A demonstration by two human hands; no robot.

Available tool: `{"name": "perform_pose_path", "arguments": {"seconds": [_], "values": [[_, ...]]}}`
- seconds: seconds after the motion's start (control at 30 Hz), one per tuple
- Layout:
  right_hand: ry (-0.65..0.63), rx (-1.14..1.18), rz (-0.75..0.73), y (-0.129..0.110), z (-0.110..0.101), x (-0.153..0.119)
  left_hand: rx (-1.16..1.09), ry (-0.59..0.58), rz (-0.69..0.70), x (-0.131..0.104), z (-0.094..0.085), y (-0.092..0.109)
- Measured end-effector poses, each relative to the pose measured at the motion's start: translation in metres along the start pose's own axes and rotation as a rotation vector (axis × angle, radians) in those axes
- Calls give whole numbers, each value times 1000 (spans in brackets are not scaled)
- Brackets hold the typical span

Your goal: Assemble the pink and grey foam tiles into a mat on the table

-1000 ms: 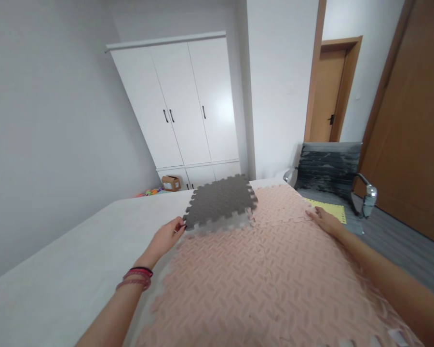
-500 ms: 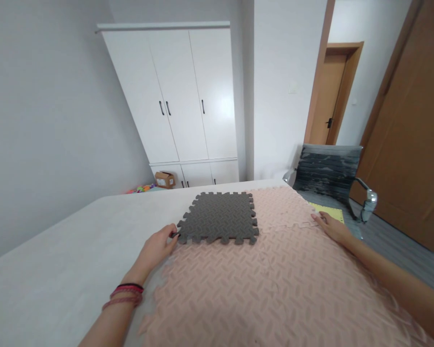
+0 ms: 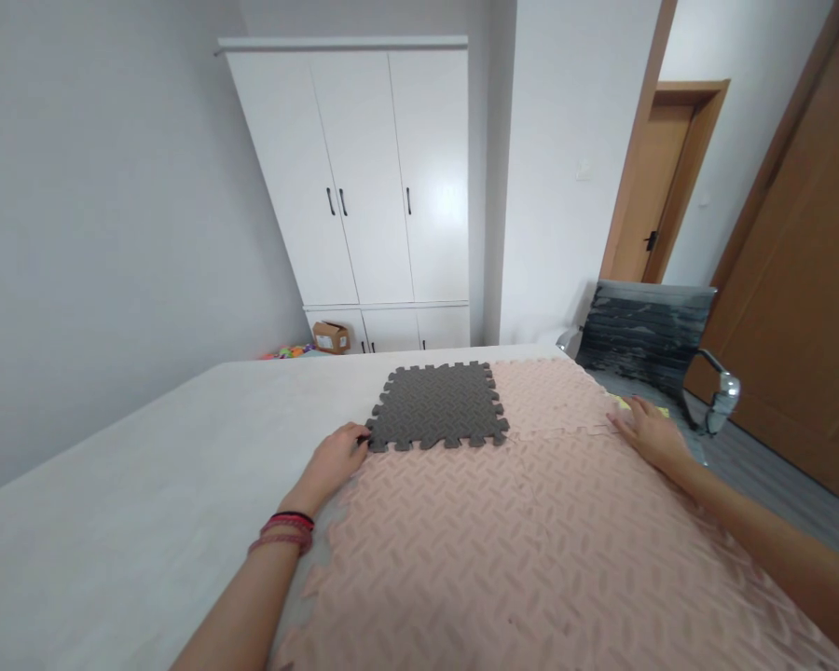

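A dark grey foam mat tile [image 3: 437,405] with jigsaw-toothed edges lies at the far left of the joined pink foam mat [image 3: 531,540], beside the pink tile at the far right. At its near left corner my left hand [image 3: 337,455] is closed, fingers and thumb pinching the corner tooth. My right hand [image 3: 649,431] rests on the outer right edge of the pink mat, fingers stretched out and lying flat near the seam between two pink tiles. Nothing shows in that hand.
A white bed-like surface [image 3: 146,466] carries the mats. Beyond its right edge stand a dark office chair [image 3: 647,331] and a partly hidden yellow item [image 3: 661,411]. A white wardrobe [image 3: 364,177], a cardboard box [image 3: 331,337] and colourful toys [image 3: 288,352] are at the back.
The grey tile's near edge has moved slightly away from me and sits closer against the pink mat. My right hand has gone from gripping the mat's edge to lying flat. The view has shifted slightly.
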State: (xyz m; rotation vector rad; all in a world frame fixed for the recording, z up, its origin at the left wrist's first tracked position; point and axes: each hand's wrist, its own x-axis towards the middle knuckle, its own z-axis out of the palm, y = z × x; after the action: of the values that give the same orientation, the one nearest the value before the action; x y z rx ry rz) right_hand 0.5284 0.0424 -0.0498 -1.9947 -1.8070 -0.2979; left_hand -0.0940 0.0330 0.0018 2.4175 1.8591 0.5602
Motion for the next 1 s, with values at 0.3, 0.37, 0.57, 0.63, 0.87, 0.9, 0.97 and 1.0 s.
{"name": "perform_pose_path", "arguments": {"seconds": [0.3, 0.37, 0.57, 0.63, 0.87, 0.9, 0.97, 1.0], "values": [[-304, 320, -591, -175, -19, -15, -37, 37, 65, -8, 6, -5], [-349, 333, -646, -203, -18, -17, -38, 44, 77, -10, 5, -3], [-334, 364, -579, -219, 0, -8, -44, 60, 107, -12, 5, 0], [-324, 417, -568, -214, 7, -6, -46, 63, 111, -12, 6, 0], [-335, 641, -500, -208, 19, -4, -51, 57, 114, -12, 7, 0], [-357, 677, -488, -208, 20, -3, -49, 54, 112, -12, 7, 0], [-373, 711, -474, -208, 20, -1, -40, 47, 104, -12, 7, 0], [-366, 699, -475, -209, 20, -1, -33, 43, 97, -11, 7, 0]]}}
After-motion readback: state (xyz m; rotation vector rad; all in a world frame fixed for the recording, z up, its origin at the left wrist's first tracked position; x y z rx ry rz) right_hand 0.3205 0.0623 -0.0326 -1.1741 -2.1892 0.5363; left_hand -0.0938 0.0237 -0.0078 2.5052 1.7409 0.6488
